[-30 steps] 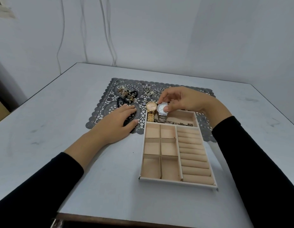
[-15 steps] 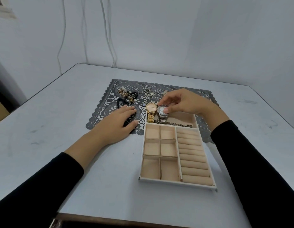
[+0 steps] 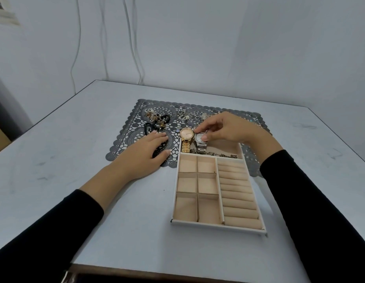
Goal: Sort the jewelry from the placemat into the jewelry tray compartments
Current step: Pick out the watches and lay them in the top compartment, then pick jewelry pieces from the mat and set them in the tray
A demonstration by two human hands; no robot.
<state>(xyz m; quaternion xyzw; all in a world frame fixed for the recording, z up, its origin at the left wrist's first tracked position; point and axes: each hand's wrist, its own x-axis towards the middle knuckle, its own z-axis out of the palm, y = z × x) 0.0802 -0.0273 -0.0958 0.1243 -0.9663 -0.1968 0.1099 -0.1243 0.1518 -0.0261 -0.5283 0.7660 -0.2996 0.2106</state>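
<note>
Over the last second very little has moved: the right hand (image 3: 224,129) has kept its pinch on the silver watch (image 3: 200,139) and has only shifted it a little, so that the watch now lies in the long compartment at the 12 o'clock end of the jewelry tray (image 3: 218,226), just beside the gold watch (image 3: 186,135), which is on its 9 o'clock side. Both dials lean up on the far wall and both bands run down toward 6 o'clock, where a thin chain (image 3: 216,154) lies across the compartment floor. This probably means that the watch step is nearly finished and only the release is missing (the six square compartments (image 3: 207,184) and the ring rolls (image 3: 236,193) appear to hold nothing yet). The right hand is arched over the watch, with the thumb on the near edge of the case and the fingertips on the far edge, the wrist coming from 4 o'clock. The left hand (image 3: 142,154) has stayed flat, fingers straight and together, resting on the black bead necklace (image 3: 159,150) on the placemat (image 3: 124,144), at 9 o'clock from the watches. The rings and small pieces (image 3: 185,115) wait on the placemat at 11 o'clock from the tray.
</note>
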